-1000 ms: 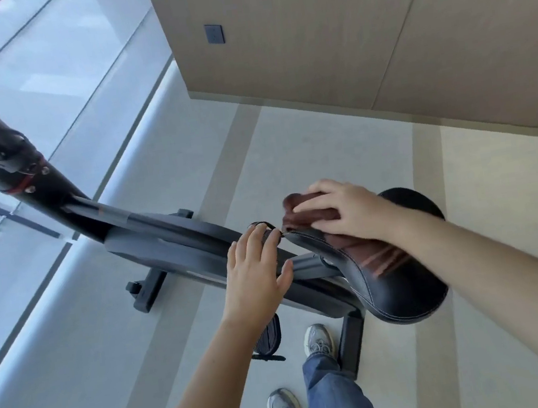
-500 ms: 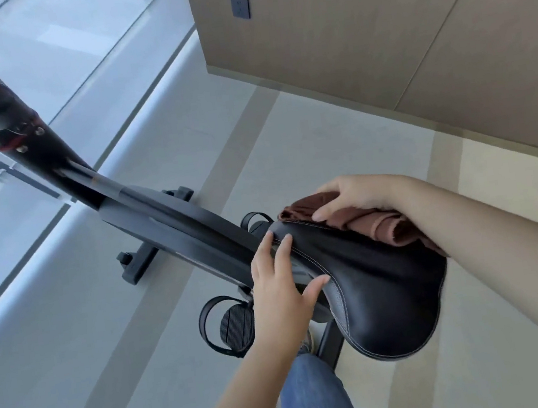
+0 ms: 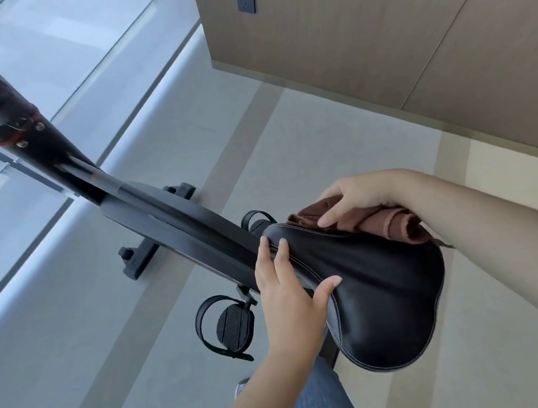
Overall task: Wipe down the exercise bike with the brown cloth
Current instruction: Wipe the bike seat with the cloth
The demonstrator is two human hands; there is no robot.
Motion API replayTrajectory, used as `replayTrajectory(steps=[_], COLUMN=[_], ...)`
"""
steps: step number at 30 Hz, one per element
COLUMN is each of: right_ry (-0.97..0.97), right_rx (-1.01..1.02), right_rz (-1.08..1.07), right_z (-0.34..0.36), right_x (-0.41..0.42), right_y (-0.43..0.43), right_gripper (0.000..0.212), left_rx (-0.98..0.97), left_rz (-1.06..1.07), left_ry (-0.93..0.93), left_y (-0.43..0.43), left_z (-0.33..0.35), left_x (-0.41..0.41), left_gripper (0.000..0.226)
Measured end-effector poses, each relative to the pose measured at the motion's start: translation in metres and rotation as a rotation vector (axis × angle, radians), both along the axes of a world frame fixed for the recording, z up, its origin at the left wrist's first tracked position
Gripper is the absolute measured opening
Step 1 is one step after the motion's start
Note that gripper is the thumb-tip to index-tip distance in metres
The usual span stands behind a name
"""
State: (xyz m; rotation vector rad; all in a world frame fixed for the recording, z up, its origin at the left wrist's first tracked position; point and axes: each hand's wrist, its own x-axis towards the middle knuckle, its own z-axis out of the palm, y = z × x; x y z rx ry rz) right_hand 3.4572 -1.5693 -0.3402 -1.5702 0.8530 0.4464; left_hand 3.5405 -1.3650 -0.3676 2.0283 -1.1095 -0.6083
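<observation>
The right hand [image 3: 361,196] has its grip closed on the bunched brown cloth [image 3: 380,221], pressing it against the far edge of the black saddle [image 3: 387,294] of the exercise bike [image 3: 173,220]. The left hand [image 3: 286,291] rests loosely spread at the saddle's narrow front end, fingers [image 3: 283,253] lying along the stitched seam and thumb on the near side, holding nothing else. A strapped pedal [image 3: 231,326] hangs below the frame, above the pale floor [image 3: 305,150].
</observation>
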Motion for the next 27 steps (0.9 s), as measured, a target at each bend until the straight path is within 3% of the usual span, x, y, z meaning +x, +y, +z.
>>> replayTrajectory(steps=[4,8,14,18,21,27], right_ry=[0.009,-0.035,0.008,-0.107,-0.127,-0.028], right_rx=[-0.071,-0.035,-0.152,-0.176,-0.223,-0.441], right_rz=[0.028,-0.022,0.149,0.03,0.021,0.243], right_z=[-0.015,-0.016,0.006,-0.001,0.001,0.025], right_x=[0.039,0.032,-0.012,0.021,0.015,-0.038], right_y=[0.016,0.015,0.001,0.022,0.027,0.015], right_gripper=[0.024,0.011,0.003,0.002,0.014,0.026], left_rx=[-0.007,-0.008,-0.001,0.014,0.013,0.002], left_rz=[0.014,0.019,0.012,0.01,-0.003,-0.021], left_ry=[-0.004,-0.016,-0.02,-0.008,-0.031,-0.052], left_y=[0.0,-0.001,0.0,0.001,0.001,0.001], left_z=[-0.002,-0.002,-0.002,-0.004,-0.005,-0.005], left_x=[-0.001,0.001,0.002,0.002,0.003,0.003], left_gripper=[0.086,0.087,0.086,0.087,0.088,0.085])
